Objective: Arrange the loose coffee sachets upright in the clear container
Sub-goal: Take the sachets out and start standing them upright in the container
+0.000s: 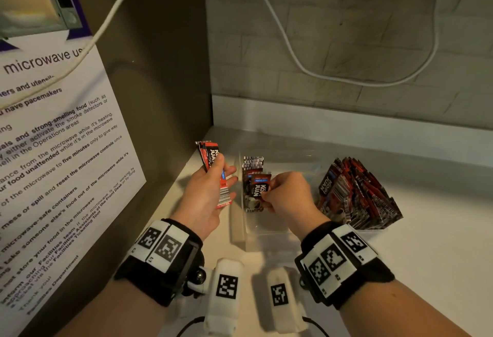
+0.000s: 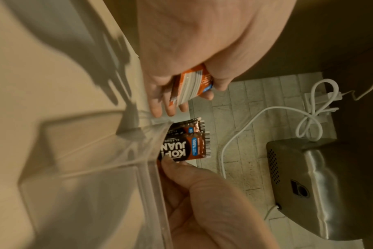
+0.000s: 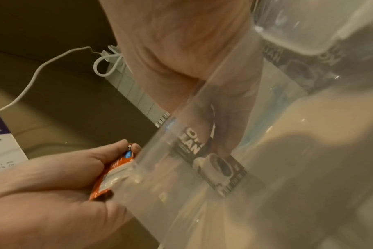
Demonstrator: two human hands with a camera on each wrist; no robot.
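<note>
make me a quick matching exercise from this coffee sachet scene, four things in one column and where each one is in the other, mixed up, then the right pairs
Things:
1. red sachets
2. brown sachet
3. big bundle of sachets
4. white cable

Places:
A. hanging in a loop on the tiled wall
B. held in the left hand, outside the clear container
C. standing in a second clear holder at the right of the counter
D. pinched by the right hand inside the clear container

Pairs: 1-B, 2-D, 3-C, 4-A
</note>
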